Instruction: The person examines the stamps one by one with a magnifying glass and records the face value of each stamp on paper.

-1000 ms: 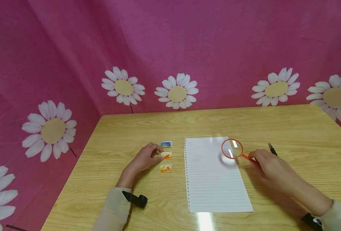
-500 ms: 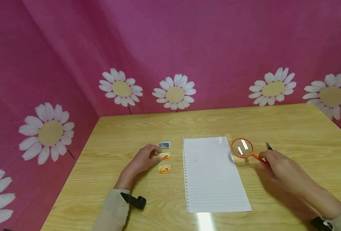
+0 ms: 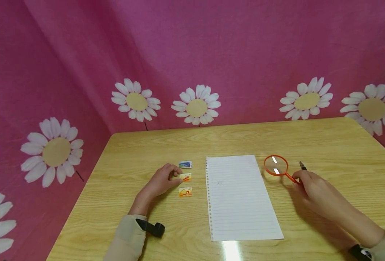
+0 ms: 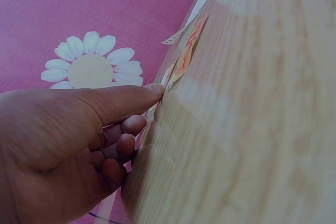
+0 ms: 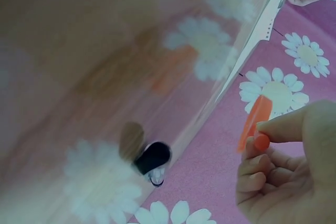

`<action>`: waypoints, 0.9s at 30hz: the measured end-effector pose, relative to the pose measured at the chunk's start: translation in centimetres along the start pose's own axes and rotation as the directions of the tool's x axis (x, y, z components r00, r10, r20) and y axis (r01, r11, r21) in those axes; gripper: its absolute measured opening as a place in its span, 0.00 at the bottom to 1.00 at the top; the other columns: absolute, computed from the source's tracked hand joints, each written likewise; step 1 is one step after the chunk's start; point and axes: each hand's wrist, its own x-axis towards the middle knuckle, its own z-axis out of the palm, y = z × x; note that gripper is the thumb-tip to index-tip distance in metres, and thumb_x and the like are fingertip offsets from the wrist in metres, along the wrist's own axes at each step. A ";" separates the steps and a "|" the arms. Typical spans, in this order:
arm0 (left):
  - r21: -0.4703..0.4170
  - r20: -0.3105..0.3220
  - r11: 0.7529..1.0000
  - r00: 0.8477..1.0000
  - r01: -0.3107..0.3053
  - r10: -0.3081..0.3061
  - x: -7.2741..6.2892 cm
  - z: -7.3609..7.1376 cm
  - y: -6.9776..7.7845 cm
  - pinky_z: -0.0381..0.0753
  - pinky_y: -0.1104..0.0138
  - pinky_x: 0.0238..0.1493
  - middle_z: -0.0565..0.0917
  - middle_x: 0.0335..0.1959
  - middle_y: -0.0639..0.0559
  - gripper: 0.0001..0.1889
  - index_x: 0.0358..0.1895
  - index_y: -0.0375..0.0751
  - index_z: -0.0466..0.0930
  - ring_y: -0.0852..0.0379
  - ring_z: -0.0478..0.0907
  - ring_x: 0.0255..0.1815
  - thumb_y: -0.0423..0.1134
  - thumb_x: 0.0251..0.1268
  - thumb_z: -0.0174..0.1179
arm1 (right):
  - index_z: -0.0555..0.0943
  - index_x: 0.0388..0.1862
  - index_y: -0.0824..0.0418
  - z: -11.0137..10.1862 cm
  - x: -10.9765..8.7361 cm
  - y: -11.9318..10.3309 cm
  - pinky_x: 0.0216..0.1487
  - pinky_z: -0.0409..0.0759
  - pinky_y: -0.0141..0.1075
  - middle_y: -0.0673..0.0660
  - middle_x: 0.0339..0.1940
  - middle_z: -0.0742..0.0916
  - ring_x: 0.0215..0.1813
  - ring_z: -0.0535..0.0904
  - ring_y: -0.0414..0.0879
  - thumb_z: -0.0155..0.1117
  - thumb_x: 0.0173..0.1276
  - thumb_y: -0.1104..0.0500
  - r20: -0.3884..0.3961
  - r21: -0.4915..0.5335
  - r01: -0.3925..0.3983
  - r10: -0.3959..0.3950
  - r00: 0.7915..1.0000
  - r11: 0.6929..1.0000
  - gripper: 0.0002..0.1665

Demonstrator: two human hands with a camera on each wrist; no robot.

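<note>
My right hand pinches the handle of a magnifying glass with a round orange-red frame. The lens is raised over the table, just right of a lined sheet of paper with small handwriting at its upper left. Three stamps lie in a column left of the sheet: a blue one at the top, then two yellow-and-red ones, a middle stamp and a bottom stamp. My left hand rests on the table, loosely bent, its thumb tip at the middle stamp's left edge.
A dark pen lies beyond my right hand, partly hidden by it. The glossy wooden table meets a pink curtain with daisies at its back and left. A light reflection shows below the sheet.
My right hand has carried the magnifying glass rightward, from above the sheet's right edge to over the bare wood beside it. The left hand and the stamps have stayed put.
</note>
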 end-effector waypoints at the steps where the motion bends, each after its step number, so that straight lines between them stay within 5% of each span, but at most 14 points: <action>1: -0.001 -0.001 1.000 1.000 -0.003 0.003 0.0 0.0 0.0 0.65 0.68 0.38 0.74 0.38 0.48 0.10 0.47 0.39 0.78 0.57 0.64 0.34 0.36 0.65 0.63 | 0.74 0.37 0.67 0.1 0.0 0.0 0.24 0.71 0.36 0.49 0.22 0.76 0.25 0.68 0.39 0.61 0.71 0.57 -0.010 0.005 0.001 -0.001 1.000 1.000 0.12; 5: -0.001 -0.001 1.000 1.000 -0.008 0.008 0.0 0.0 -0.1 0.64 0.68 0.38 0.73 0.38 0.48 0.10 0.46 0.39 0.78 0.58 0.64 0.34 0.36 0.65 0.63 | 0.74 0.34 0.67 0.5 0.1 0.0 0.21 0.65 0.32 0.47 0.19 0.73 0.23 0.63 0.35 0.48 0.75 0.42 -0.038 0.031 -0.018 0.020 0.999 0.999 0.28; 8: 0.005 -0.001 1.000 1.000 -0.004 0.004 0.0 0.1 -0.1 0.64 0.68 0.38 0.73 0.37 0.48 0.10 0.46 0.40 0.78 0.58 0.64 0.33 0.37 0.65 0.64 | 0.74 0.32 0.67 0.6 0.2 -0.1 0.21 0.63 0.30 0.46 0.18 0.71 0.22 0.61 0.33 0.56 0.73 0.46 -0.018 0.041 -0.069 0.070 0.997 0.997 0.24; 13: 0.013 -0.005 1.000 1.000 -0.004 0.004 0.0 0.0 -0.1 0.64 0.68 0.38 0.73 0.37 0.48 0.10 0.45 0.39 0.78 0.58 0.64 0.34 0.37 0.65 0.64 | 0.75 0.31 0.67 0.4 0.5 -0.6 0.21 0.63 0.30 0.48 0.17 0.72 0.21 0.61 0.35 0.74 0.56 0.64 0.092 0.040 -0.182 0.178 0.980 0.982 0.14; 19: 0.010 -0.001 1.000 1.000 0.013 -0.013 0.0 0.0 0.0 0.64 0.68 0.38 0.73 0.37 0.48 0.10 0.46 0.39 0.78 0.57 0.64 0.34 0.37 0.65 0.64 | 0.75 0.32 0.70 0.1 0.7 -1.0 0.21 0.65 0.32 0.52 0.19 0.75 0.22 0.66 0.41 0.70 0.56 0.69 0.245 0.041 -0.277 0.259 0.934 0.960 0.11; 27: 0.011 -0.005 1.000 1.000 0.018 -0.018 0.1 0.1 -0.1 0.65 0.67 0.39 0.74 0.38 0.48 0.10 0.47 0.40 0.78 0.57 0.65 0.35 0.37 0.65 0.64 | 0.74 0.32 0.70 0.1 0.9 -1.2 0.20 0.64 0.32 0.52 0.17 0.75 0.20 0.66 0.41 0.67 0.57 0.68 0.269 0.042 -0.313 0.291 0.918 0.949 0.10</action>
